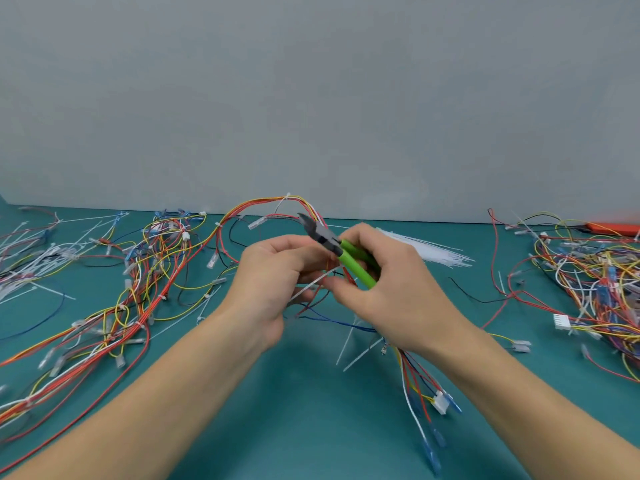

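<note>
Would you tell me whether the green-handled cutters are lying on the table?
No, the right hand grips the green-handled cutters above the table, while the left hand holds the wire harness.

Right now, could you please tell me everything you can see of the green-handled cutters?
The cutters are small side cutters with a dark grey metal head and two bright green, plastic-looking handles. The right hand grips the handles, fingers curled round them, above the teal table. The head points up and away to the left, jaws seemingly closed, close to the left hand, which holds the wire bundle.
</note>
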`<action>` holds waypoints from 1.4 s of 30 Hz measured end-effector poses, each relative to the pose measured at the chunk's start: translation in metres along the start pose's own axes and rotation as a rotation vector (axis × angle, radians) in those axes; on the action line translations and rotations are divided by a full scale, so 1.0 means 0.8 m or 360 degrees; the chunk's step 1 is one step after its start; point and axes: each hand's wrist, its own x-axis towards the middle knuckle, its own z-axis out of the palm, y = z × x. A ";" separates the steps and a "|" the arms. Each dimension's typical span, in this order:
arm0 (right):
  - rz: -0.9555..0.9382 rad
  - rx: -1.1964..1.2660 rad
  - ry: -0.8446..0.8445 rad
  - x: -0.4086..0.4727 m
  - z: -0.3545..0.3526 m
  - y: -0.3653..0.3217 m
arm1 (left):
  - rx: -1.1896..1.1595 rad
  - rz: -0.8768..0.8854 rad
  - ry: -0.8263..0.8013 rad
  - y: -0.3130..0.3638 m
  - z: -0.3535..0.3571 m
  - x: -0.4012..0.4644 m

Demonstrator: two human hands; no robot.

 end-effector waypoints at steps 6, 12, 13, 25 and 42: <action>0.0015 -0.0012 0.0136 -0.003 0.005 0.009 | 0.0049 -0.0128 -0.0072 0.004 -0.002 0.001; 0.0326 0.0326 0.0311 0.002 0.007 0.010 | -0.0055 -0.0105 -0.0212 0.006 0.001 -0.001; 0.0402 0.0453 0.0330 0.004 0.006 0.010 | -0.0053 -0.0084 -0.0243 0.005 0.002 -0.002; 0.0755 0.1033 0.0295 0.013 -0.009 0.008 | -0.0246 0.0055 -0.0231 0.003 0.008 -0.004; 0.0561 0.0161 -0.0538 0.010 -0.060 0.028 | -0.0268 0.0298 0.0185 0.007 0.002 0.004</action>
